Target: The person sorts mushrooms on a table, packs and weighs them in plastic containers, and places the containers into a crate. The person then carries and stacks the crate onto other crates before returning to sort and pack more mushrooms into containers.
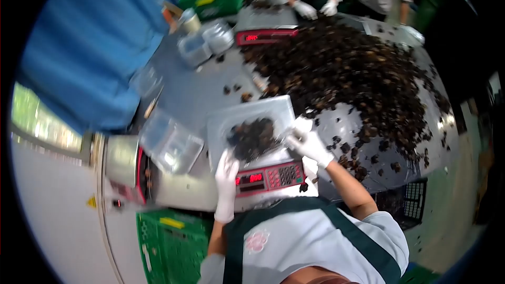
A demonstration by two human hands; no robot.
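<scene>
A clear plastic container holding dark brown, lumpy pieces rests on the metal pan of a red-framed scale with a lit red display. My left hand, in a white glove, is at the container's near left corner, its fingers stretched out and nearly straight. On the other side, my right hand, also white-gloved, has its thumb and fingers at the container's right edge and appears to grip it. Blur hides the exact contact of the fingertips.
A large heap of dark pieces covers the table's far right. Clear containers lie left of the scale, others farther back. A second scale stands opposite, near a co-worker's gloved hands. A green crate sits below left.
</scene>
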